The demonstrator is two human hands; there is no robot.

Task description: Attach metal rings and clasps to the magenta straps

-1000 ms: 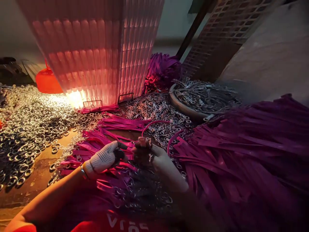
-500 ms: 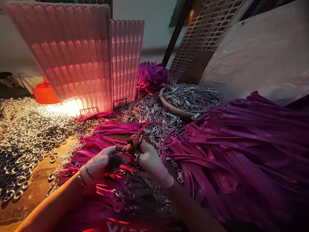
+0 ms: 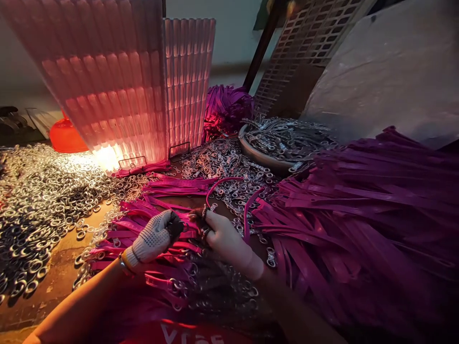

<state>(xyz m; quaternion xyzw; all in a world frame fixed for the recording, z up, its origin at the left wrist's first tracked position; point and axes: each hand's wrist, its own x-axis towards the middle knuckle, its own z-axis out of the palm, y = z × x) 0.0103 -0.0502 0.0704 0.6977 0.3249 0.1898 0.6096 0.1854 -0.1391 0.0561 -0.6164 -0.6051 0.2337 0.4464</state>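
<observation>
The left hand (image 3: 152,237), in a white dotted glove, and the right hand (image 3: 231,243), in a white glove, stand apart, fingers curled — any pinch cannot be told. A narrow magenta strap (image 3: 229,179) arches beyond the right fingertips; flat magenta straps (image 3: 124,223) and silver metal rings (image 3: 53,200) cover the brown table (image 3: 59,258).

Workshop | heaped metal rings (image 3: 39,210) | piled purple straps (image 3: 344,215)

The left hand (image 3: 156,236) is wearing a pale, dark-dotted glove (image 3: 147,242) with black fingers (image 3: 175,226), the right hand (image 3: 224,238) a plainer pale one. I'm spotting a wrist bracelet (image 3: 124,263) and white letters (image 3: 165,332) on a red top (image 3: 149,333).
</observation>
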